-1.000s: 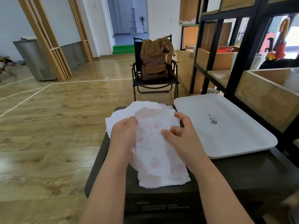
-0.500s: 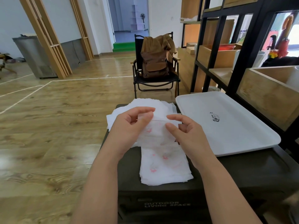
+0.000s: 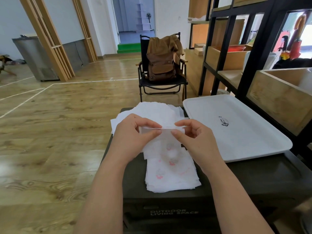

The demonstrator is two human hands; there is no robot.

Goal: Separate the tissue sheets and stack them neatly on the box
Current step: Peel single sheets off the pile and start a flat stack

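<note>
A thin white tissue sheet with pink prints hangs between my hands above the dark box. My left hand pinches its top edge on the left and my right hand pinches it on the right, thumbs and forefingers close together. Below the held sheet lies a stack of printed tissue sheets on the box's near part. A looser pile of white tissue sheets lies at the box's far edge, partly hidden by my hands.
A white tray rests on the box's right half, against a black shelf frame with wooden crates. A folding chair with a brown backpack stands beyond the box. Wooden floor stretches to the left.
My hands have risen and drawn the held sheet's top edge taut between them. The sheet now hangs higher above the near stack.
</note>
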